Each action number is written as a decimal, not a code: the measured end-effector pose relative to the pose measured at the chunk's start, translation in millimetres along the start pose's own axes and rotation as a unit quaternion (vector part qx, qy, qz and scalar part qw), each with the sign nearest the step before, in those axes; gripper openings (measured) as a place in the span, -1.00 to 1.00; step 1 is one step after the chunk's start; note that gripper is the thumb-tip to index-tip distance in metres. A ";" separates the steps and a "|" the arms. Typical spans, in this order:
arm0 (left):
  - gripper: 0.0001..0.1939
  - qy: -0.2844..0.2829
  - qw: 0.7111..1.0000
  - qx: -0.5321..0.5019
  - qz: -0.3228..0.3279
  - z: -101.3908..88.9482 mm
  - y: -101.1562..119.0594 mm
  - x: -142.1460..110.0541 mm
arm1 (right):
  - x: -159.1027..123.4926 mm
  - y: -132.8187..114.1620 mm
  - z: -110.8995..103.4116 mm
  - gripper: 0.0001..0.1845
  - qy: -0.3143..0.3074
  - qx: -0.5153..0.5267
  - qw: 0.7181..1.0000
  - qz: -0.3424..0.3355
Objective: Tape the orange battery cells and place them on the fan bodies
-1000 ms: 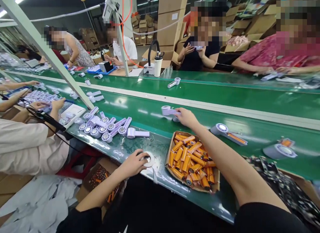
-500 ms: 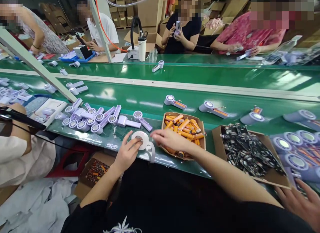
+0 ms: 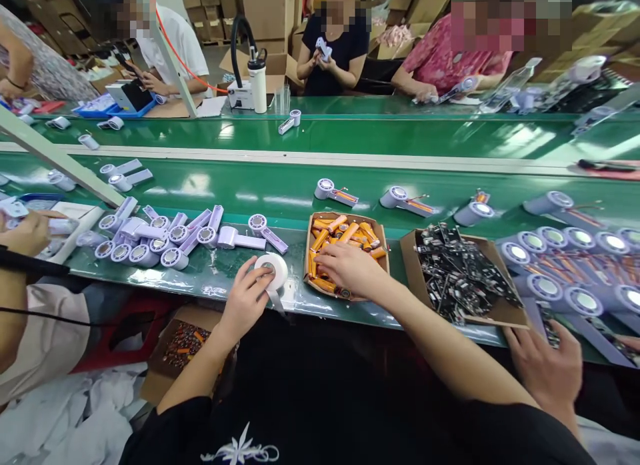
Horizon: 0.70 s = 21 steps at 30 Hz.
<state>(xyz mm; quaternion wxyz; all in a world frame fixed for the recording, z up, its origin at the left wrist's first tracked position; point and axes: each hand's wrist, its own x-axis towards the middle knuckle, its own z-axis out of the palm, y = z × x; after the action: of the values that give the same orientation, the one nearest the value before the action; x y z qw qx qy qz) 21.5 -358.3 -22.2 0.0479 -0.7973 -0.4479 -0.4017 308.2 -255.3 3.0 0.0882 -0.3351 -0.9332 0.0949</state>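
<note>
My left hand grips a roll of white tape, its fingers hooked at the core. A loose strip of the tape hangs down at the bench's front edge. To its right, my right hand is over a cut-down cardboard box of orange cylindrical batteries. Its fingers are stretched and bent down onto the batteries, and no battery is seen lifted. Just behind the tape lies a lilac fan housing with an open handle.
More lilac housings are piled on the left. A carton of black circuit boards stands to the right, beside rows of fan units and a co-worker's hand. Behind runs a green conveyor carrying several units. A slanted metal post crosses the left side.
My right hand has come down from beside the tape roll onto the batteries in the box. My left hand keeps the roll, now turned a little. The whole view has shifted slightly.
</note>
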 end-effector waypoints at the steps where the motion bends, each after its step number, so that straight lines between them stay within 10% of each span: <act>1: -0.64 -0.005 1.000 -0.003 -0.002 2.5 1.8 0.0 | 5.4 8.0 1.1 -0.72 -0.005 -0.029 0.999 -0.014; 11: -0.58 -0.079 0.996 -0.039 0.020 4.7 9.8 -0.6 | 16.2 30.5 21.9 -0.79 -0.013 0.044 0.993 -0.105; 17: -0.59 -0.113 0.991 -0.015 0.074 -4.6 11.3 1.6 | -11.8 18.8 -10.9 -0.65 0.098 0.312 0.942 0.078; 21: -0.62 -0.149 0.983 0.008 0.103 -8.2 14.9 7.4 | -21.9 -18.7 -31.3 -0.64 0.052 0.321 0.943 0.075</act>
<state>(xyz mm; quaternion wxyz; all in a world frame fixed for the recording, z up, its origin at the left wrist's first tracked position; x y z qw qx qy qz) 29.8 -365.8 -7.4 0.0284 -0.8896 -0.3690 -0.2676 320.6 -279.9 35.4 0.2326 -0.3621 -0.8196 0.3782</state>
